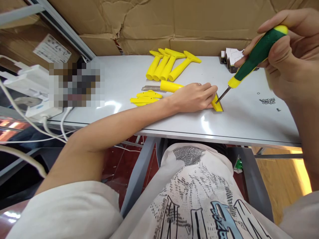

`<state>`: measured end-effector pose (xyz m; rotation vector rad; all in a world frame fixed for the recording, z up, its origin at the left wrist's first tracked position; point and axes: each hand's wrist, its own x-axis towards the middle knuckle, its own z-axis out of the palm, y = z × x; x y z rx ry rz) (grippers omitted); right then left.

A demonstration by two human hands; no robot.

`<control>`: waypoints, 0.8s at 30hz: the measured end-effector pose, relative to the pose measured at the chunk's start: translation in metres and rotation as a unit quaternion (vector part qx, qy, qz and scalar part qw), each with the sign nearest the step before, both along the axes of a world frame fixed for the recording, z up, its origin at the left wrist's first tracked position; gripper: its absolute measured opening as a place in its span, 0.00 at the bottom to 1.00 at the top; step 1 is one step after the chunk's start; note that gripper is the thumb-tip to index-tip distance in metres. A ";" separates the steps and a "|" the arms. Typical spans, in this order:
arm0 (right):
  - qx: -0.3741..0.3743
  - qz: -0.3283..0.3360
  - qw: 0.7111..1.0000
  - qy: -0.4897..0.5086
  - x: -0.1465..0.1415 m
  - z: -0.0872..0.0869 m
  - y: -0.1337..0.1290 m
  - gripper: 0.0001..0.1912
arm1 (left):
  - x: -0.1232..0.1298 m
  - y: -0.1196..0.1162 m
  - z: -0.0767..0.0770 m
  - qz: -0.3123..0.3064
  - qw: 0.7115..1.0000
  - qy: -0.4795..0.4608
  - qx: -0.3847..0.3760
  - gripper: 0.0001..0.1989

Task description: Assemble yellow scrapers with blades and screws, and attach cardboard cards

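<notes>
My left hand (195,97) is closed around a yellow scraper (170,86) lying on the white table. The scraper's round handle points left, and its wide head sticks out to the right of my fingers with a thin dark edge along it. My right hand (286,54) grips a green and yellow screwdriver (259,54), tilted down to the left. Its metal tip meets the scraper head, though whether it sits in a screw is too small to tell. Left of my left hand lie yellow flat plates (147,98) and thin metal blades (152,88).
Several yellow scraper handles (165,64) lie at the back of the table (119,79). Small screws (267,101) are heaped at the right, near small boxes (233,58). A white power strip (37,89) with cables stands at the left. Cardboard (174,23) lines the back.
</notes>
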<state>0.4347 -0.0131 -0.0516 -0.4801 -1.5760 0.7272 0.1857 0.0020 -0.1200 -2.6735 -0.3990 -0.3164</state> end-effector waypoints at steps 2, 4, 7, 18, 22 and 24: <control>0.067 0.016 0.996 -0.061 0.003 0.001 0.002 0.20 | 0.000 0.001 -0.001 0.009 1.000 -0.014 -0.008 0.28; 0.077 0.037 0.992 -0.095 0.007 0.003 0.002 0.18 | -0.001 0.002 -0.002 0.009 0.999 -0.031 -0.023 0.27; 0.040 0.065 0.989 -0.124 0.014 0.007 0.003 0.17 | -0.002 0.003 -0.002 -0.004 0.999 -0.036 -0.033 0.28; 0.085 -0.026 0.996 -0.028 -0.004 0.003 -0.002 0.16 | -0.001 -0.003 -0.001 0.001 0.998 -0.025 0.051 0.26; 0.077 -0.048 0.996 -0.021 -0.009 0.002 -0.009 0.17 | -0.001 -0.004 0.000 -0.001 0.994 -0.035 0.099 0.26; 0.071 -0.071 0.995 -0.014 -0.010 0.002 -0.012 0.18 | -0.001 -0.004 0.000 -0.004 0.994 -0.035 0.106 0.26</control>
